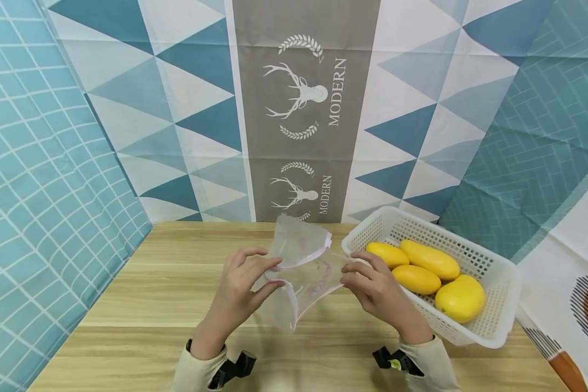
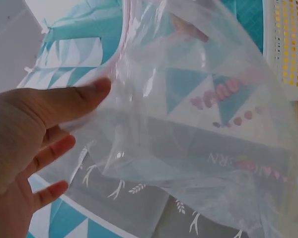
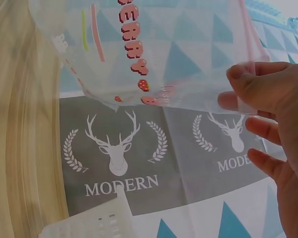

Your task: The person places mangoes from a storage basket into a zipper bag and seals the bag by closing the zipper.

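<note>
A clear plastic zip bag (image 1: 318,272) hangs over the table between both hands, its pink-edged mouth spread apart. My left hand (image 1: 240,286) pinches one side of the mouth between thumb and index finger. On the opposite side, my right hand (image 1: 374,286) pinches the edge in the same way. In the right wrist view the bag (image 3: 188,64) carries red lettering and small strawberry prints. Through the film in the left wrist view, the print on the bag (image 2: 223,94) is blurred. Nothing shows inside the bag.
A white perforated plastic basket (image 1: 502,305) stands at the right, close to the right hand. Several yellow mangoes (image 1: 428,258) lie in it. The wooden table (image 1: 142,305) meets a patterned cloth backdrop (image 1: 304,109) at the back.
</note>
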Tool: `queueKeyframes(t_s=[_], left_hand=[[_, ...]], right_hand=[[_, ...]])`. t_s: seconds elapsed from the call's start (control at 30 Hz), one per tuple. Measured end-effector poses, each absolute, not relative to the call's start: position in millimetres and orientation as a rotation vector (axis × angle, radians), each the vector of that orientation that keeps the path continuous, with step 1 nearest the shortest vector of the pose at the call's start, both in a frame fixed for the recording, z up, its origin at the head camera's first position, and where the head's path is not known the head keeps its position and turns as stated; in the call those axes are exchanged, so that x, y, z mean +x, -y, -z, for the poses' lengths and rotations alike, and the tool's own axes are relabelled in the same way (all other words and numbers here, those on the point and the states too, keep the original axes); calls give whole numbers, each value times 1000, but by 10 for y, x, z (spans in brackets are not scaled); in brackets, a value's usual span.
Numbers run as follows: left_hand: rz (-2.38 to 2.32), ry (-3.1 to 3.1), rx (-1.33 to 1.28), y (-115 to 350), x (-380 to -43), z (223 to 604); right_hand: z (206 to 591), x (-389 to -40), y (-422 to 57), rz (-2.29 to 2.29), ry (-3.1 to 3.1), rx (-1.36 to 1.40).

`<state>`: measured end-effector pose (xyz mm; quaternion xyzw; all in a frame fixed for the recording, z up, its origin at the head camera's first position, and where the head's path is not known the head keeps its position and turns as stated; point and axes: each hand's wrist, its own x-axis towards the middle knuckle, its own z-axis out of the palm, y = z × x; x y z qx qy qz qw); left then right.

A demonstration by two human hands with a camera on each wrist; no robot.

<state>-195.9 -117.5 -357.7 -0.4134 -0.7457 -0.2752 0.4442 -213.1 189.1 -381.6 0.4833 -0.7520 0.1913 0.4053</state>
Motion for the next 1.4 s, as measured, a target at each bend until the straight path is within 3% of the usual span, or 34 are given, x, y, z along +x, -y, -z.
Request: queueKeyframes(t_s=[1.4], left_hand=[[651,1829,-915,1049,-2004,3496]], right_hand=[[3820,-2114,-1867,-581,1901,1224]])
